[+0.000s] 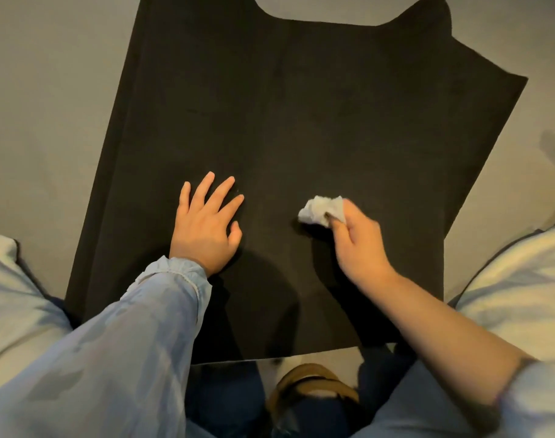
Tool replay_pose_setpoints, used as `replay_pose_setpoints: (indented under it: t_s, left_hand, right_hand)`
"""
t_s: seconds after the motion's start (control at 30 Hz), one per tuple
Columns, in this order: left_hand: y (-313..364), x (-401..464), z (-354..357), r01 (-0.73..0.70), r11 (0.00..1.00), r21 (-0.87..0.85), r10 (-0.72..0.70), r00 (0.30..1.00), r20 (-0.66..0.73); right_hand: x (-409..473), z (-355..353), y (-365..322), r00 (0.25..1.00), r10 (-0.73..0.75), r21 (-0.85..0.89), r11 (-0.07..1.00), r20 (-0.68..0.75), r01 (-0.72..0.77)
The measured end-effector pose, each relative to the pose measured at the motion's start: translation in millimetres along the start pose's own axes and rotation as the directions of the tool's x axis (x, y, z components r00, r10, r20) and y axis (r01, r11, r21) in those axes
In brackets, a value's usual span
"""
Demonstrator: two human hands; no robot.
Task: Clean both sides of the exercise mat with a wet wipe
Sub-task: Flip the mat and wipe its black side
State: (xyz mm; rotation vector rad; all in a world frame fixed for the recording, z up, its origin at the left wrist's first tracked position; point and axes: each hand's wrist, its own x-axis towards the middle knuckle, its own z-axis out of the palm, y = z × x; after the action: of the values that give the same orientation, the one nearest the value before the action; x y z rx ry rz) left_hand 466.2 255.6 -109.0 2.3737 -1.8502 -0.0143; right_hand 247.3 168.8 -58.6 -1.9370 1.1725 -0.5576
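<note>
Two hands engaged: left hand (206, 226) pressed flat on mat (301, 121); wipe (322, 210) pinched by right hand (360, 245), 3 o'clock. Mat judged light, floppy; best gripped at curled 12 o'clock edge.

Mat (301, 121) spread on the floor (48, 90), both hands on its near half
The mat lay flat on the floor ahead of the person, its far corners curling up off the floor. The left hand (205, 222) rested on the mat left of its middle, fingers spread and pointing away. To its right, apart from it, the right hand (358, 241) held the wet wipe (322, 210) against the mat, the wipe at the hand's far left side. Cushions lay on either side: one cushion (10, 295) at the mat's near left corner, another cushion (516, 295) at its near right corner. A sandal (311, 384) sat just before the mat's near edge, between the two arms
</note>
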Motion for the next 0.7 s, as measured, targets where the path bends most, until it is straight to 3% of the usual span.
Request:
replay_pose_setpoints:
  t_s: [0.07,0.1,0.2,0.37,0.47,0.57,0.6,0.63,0.7]
  left_hand:
    - [0.1,-0.1,-1.1,0.003,1.0,0.004,-0.003,1.0,0.003]
    - [0.1,-0.1,-1.2,0.004,1.0,0.003,-0.004,1.0,0.003]
    - [0.6,0.0,-0.9,0.001,1.0,-0.008,-0.001,1.0,-0.001]
    - [0.2,-0.2,-0.7,0.0,1.0,-0.005,0.0,1.0,-0.022]
    - [-0.1,0.0,-0.5,-0.006,1.0,-0.002,0.006,1.0,-0.017]
    - [-0.1,0.0,-1.0,-0.002,1.0,0.002,0.002,1.0,-0.002]
    - [0.1,0.1,-1.1,0.001,1.0,0.001,-0.001,1.0,0.001]
    - [0.2,0.2,-1.0,0.003,1.0,-0.003,-0.003,1.0,-0.001]
    - [0.1,0.3,-0.7,0.006,1.0,-0.009,-0.006,1.0,-0.001]
  right_hand:
    - [25.3,-3.6,7.3,0.991,0.043,-0.142,0.988,-0.124,-0.06]
    - [29.7,-1.8,11.7,0.992,0.074,-0.159,0.983,-0.107,-0.09]
    - [8.2,16.1,25.2,0.979,0.157,-0.146,0.98,0.133,-0.137]
    - [-27.7,9.5,39.2,0.893,0.069,-0.28,0.958,0.446,0.066]
    - [-38.1,-0.7,39.5,0.793,0.079,-0.344,0.924,0.604,0.17]
    - [-48.6,-11.1,20.8,0.654,0.049,-0.152,0.983,0.755,0.102]
    - [-50.9,-12.4,14.7,0.65,0.038,-0.057,0.998,0.759,0.009]
    - [-51.3,-12.6,10.6,0.694,0.027,0.024,0.998,0.719,-0.064]
    - [-40.9,-11.1,5.3,0.868,0.017,0.094,0.993,0.495,-0.073]
